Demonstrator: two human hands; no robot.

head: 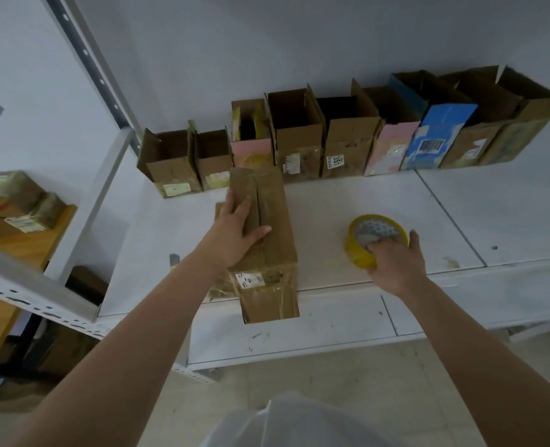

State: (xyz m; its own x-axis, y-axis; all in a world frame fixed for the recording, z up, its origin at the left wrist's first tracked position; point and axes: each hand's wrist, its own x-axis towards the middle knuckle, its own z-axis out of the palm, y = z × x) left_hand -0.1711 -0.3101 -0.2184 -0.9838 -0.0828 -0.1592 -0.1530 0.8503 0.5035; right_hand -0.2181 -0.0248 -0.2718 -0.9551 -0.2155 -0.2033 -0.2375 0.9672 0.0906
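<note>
My left hand (pixel 234 235) lies flat, fingers straight, on the long brown box (pixel 276 227). The box sits on the white shelf (pixel 444 204), poking over the edge. My right hand (pixel 396 261) grips the yellow tape roll (pixel 355 250) beside it. A back box (pixel 347 143) says 351.

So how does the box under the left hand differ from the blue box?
The brown box lies flat, flaps closed; the blue box stands upright, open-topped. The brown box lies at the front; the blue box stands at the back. Both are cardboard.
</note>
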